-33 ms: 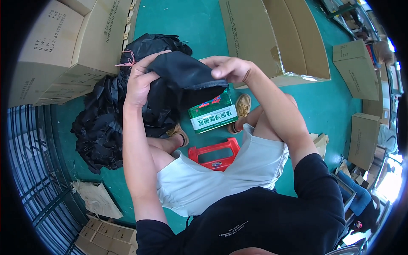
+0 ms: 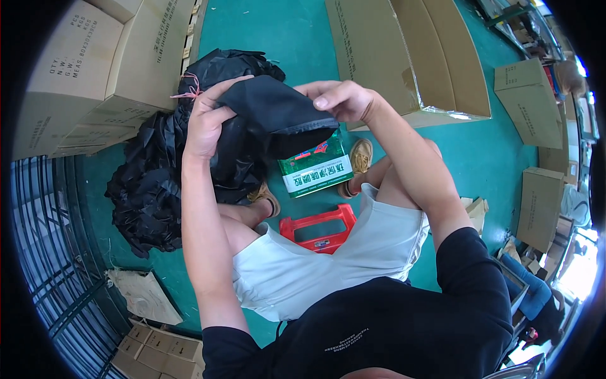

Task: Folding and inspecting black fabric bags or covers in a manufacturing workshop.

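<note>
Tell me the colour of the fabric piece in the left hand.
The fabric piece is black; it shows best in the head view.

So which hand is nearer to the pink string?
Left. The left hand is close beside the string in this view, holding the black cloth; the right hand is farther off, at the cloth's other end.

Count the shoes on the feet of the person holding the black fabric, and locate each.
2. One tan shoe is right of the green tin; the other tan shoe is left of it, only partly visible.
</note>
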Demonstrator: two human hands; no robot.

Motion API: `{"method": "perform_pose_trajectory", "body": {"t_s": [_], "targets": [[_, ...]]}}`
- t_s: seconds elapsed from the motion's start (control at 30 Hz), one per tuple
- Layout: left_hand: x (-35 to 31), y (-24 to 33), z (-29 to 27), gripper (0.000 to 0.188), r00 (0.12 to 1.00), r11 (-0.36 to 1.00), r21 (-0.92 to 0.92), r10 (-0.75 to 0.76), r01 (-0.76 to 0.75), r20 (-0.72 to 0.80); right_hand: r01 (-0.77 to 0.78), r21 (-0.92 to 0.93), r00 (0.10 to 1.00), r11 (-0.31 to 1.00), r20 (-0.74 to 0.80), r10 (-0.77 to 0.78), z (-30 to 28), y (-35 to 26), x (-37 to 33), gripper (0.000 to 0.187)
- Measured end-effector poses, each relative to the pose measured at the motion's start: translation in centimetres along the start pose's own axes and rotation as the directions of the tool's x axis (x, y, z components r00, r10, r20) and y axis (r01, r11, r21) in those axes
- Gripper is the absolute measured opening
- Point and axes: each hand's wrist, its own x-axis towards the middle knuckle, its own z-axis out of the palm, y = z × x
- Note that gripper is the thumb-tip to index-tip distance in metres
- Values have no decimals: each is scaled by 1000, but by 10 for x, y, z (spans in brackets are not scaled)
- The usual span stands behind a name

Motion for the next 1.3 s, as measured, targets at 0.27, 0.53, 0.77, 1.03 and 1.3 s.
{"method": "perform_pose_trajectory", "body": {"t_s": [0.27, 0.53, 0.77, 1.03, 1.3], "targets": [[3, -16, -28, 26, 985, 979, 201, 41, -7, -167, -226, -946, 401, 233, -309, -862, -1, -6, 13, 46], [10, -15, -22, 21, 903, 941, 300, 259, -156, -342, -298, -949, 570, 103, -263, -778, 9, -7, 10, 32], [13, -17, -32, 15, 851, 937, 342, 240, -76, -467, -79, -996, 732, 34, -81, -676, 8, -6, 1, 46], [11, -17, -30, 20, 896, 790, 557, 21, 257, -444, -383, -892, 322, 241, -374, -870, -1, -11, 6, 23], [11, -16, 18, 46, 682, 206, 977, 707, 52, -186, 77, -339, 737, 938, -614, -282, 7, 12, 21, 37]]}}
